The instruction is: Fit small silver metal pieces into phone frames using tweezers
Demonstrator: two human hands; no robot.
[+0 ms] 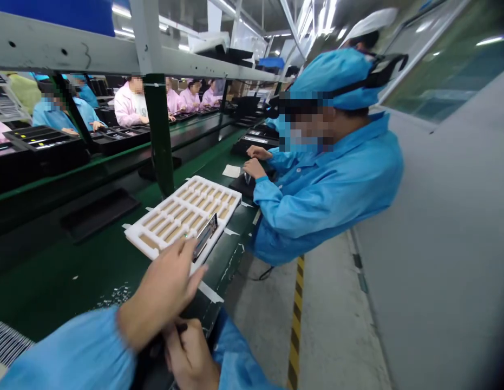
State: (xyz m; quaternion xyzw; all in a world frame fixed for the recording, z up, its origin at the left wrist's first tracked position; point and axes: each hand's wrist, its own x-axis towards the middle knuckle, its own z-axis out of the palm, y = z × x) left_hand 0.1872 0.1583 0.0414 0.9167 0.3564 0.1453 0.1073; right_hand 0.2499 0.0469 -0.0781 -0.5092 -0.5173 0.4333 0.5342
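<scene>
The slim panel (205, 235) beside my fingers (176, 260) looks like glossy glass with a metal edge; the tray (182, 216) is matt white foam, my sleeve (65, 352) smooth blue cloth, the bench top (73, 281) matt green.

Worn on the head, the camera looks forward and down along the green tabletop (69, 281), with the hands (160, 292) close by at the bottom of the frame.

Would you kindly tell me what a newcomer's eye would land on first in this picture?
The white foam tray with tan-filled slots stands out at centre on the green bench, a slim device at its near corner beside the left hand. To the right, a co-worker in a blue coat and cap sits at the bench. Farther off, workers in pink and blue coats sit in rows.
</scene>
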